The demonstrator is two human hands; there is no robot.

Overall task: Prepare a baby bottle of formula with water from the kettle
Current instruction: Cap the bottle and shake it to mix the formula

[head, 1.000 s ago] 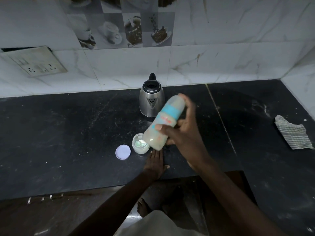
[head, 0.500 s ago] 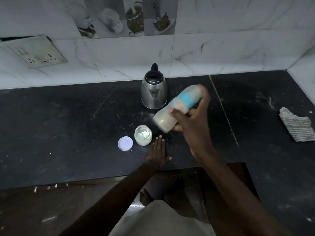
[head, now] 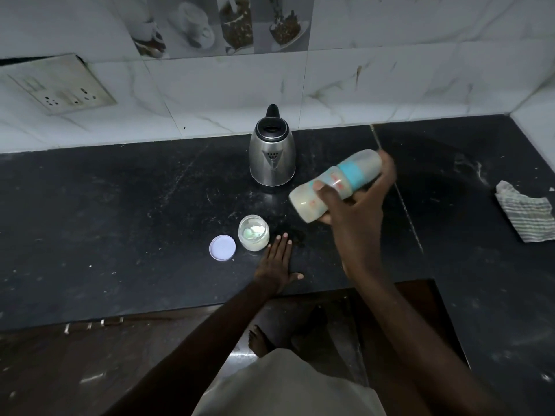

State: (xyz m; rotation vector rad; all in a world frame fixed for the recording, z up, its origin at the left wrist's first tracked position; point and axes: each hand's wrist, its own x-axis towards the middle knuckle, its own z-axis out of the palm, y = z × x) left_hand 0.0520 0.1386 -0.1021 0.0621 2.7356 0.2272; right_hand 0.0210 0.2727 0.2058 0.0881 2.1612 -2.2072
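Observation:
My right hand grips a capped baby bottle with a blue collar and milky liquid inside. The bottle is tilted nearly sideways in the air, base toward me, to the right of the steel kettle. The kettle stands upright near the back wall. My left hand rests flat on the black counter, fingers apart, holding nothing. Just left of its fingertips stands an open formula jar with powder and a green scoop inside. The jar's pale lid lies flat beside it.
A striped cloth lies crumpled at the right of the counter. A socket panel hangs on the tiled wall at the left. The counter's front edge runs just behind my left wrist, with the floor and a bare foot below.
My right hand has swung the bottle up and to the right, away from the jar, with its tilt changing. My left hand stays flat on the counter.

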